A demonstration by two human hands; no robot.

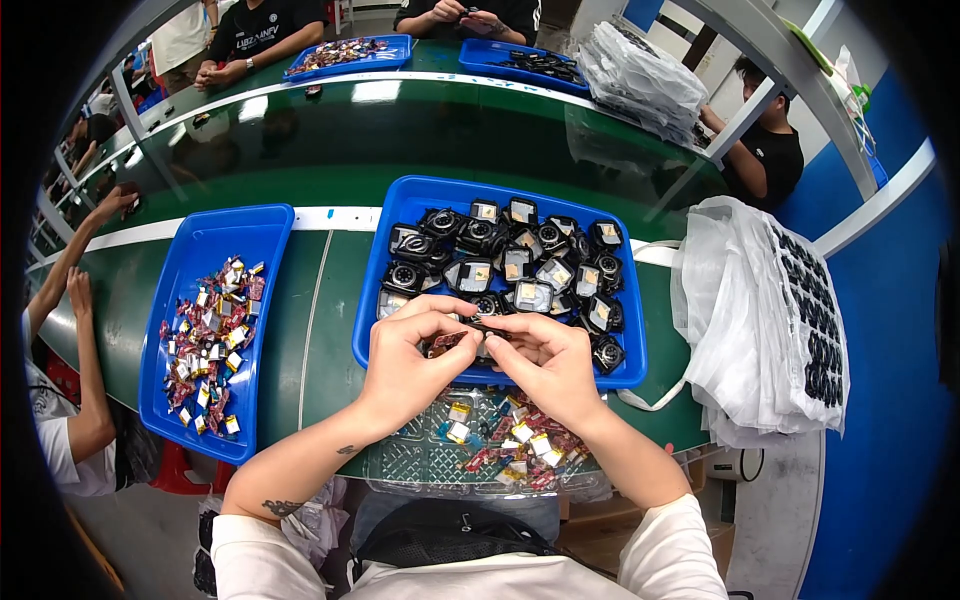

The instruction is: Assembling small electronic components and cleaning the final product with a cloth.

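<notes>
My left hand (420,350) and my right hand (545,362) meet over the near edge of a blue tray (372,310). Their thumbs and fingers are closed in a pinch around a small dark part, probably a black watch case, mostly hidden by my fingers. A dark red circuit board (446,343) shows in the left palm. The tray is filled with black watch cases (478,235), some with a round back showing, others with a pale inside. Below my hands, a clear plastic tray (408,450) bears red circuit boards with silvery batteries (540,442).
Left stands a blue tray (165,400) of circuit boards and batteries. Stacked white sheets with black parts (760,320) rise on the right. Past the green conveyor belt (450,130) are more blue trays (405,58), a wrapped stack (640,80) and co-workers. Another worker's arms (85,330) reach in from the left.
</notes>
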